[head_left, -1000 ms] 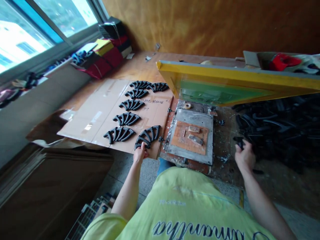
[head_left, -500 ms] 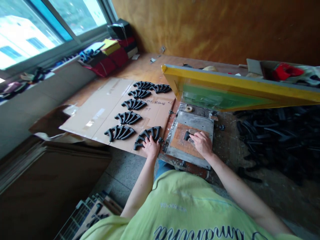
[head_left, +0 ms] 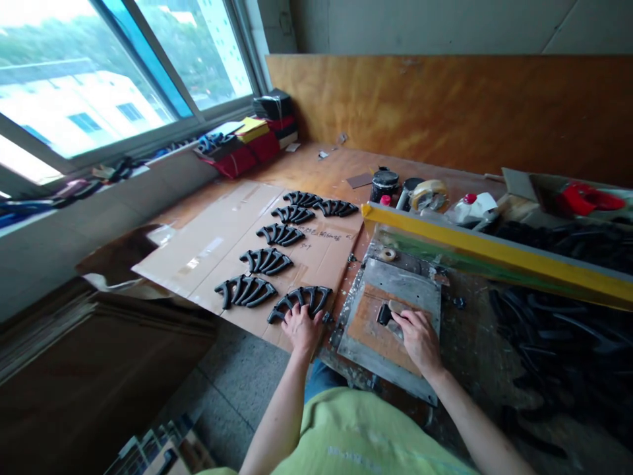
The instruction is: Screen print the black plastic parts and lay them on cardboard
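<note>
My left hand [head_left: 301, 328] is at the front fan of black curved handles [head_left: 316, 298] on the cardboard. Its fingers curl over the near ends, with the thumb apart on the right, and seem to grip one handle. My right hand [head_left: 419, 336] pinches a short black piece [head_left: 384, 315], perhaps the end of another handle, over the brown pad [head_left: 368, 330] of a metal plate [head_left: 430, 297]. A rounded tan thing [head_left: 397, 306] shows beside its fingertips; what it is I cannot tell. More fans of handles [head_left: 247, 291] lie in a column farther back.
A yellow-edged screen frame [head_left: 475, 247] slants above the bench behind the plate. Black handles [head_left: 568, 343] are heaped at right. Behind the frame stand a dark tub [head_left: 384, 183], tape rolls [head_left: 429, 194] and a cardboard box [head_left: 519, 188]. A small tape ring [head_left: 388, 254] lies by the plate.
The view has tilted up, so more of the window and back wall shows. The screen frame sits lower against the plate, revealing the tub and tape behind it. Both hands stay at nearly the same spots.
</note>
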`<state>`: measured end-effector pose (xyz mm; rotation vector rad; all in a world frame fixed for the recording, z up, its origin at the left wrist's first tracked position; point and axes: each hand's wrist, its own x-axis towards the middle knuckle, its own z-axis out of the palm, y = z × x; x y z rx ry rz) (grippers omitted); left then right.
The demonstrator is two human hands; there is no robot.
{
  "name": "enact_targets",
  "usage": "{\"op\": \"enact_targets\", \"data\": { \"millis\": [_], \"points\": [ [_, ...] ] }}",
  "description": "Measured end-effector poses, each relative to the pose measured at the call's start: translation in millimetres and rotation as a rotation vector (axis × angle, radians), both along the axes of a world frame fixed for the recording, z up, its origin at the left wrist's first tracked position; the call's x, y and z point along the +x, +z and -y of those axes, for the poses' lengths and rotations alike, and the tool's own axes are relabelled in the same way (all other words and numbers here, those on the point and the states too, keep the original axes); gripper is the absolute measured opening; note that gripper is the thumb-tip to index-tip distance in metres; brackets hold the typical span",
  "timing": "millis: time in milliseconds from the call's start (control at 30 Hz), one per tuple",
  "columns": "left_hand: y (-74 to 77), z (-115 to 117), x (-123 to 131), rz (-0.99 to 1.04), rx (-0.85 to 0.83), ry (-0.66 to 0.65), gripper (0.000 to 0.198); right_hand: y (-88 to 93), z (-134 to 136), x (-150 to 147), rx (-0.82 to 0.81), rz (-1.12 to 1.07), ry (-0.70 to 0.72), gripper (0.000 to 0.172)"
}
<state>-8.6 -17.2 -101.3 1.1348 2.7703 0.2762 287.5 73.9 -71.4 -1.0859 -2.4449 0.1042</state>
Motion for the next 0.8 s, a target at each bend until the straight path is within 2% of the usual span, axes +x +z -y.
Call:
{"op": "enact_targets", "data": {
  "millis": [167, 267, 367, 500, 633, 733, 800],
  "points": [
    [-0.6, 8, -16, -0.041, 0.021, -0.097, 0.046, -7.2, 1, 2, 0.032, -0.050, -0.016, 0.034],
    [3.3, -14, -32, -0.082, 0.080, -0.125, 0.042, -12.6, 1, 3, 0.058, -0.073, -0.017, 0.034],
    [12.7, -66, -51, -0.099, 0.150, -0.185, 0.043, -17.5, 2, 4, 0.084, -0.073, -0.031, 0.034],
    [25.1, -166, -74, -0.070, 0.192, -0.306, 0.045, -20.9, 5, 4, 0.083, -0.053, -0.080, 0.034],
    [25.4, -261, -87, -0.031, 0.157, -0.445, 0.045, -18.3, 11, 1, 0.053, -0.034, -0.155, 0.038],
    [16.5, -307, -94, 0.017, 0.074, -0.475, 0.045, -15.2, 14, -2, 0.046, -0.021, -0.212, 0.044],
    [8.8, -322, -98, 0.045, 0.025, -0.464, 0.048, -15.1, 16, -4, 0.051, -0.013, -0.247, 0.046]
  ]
}}
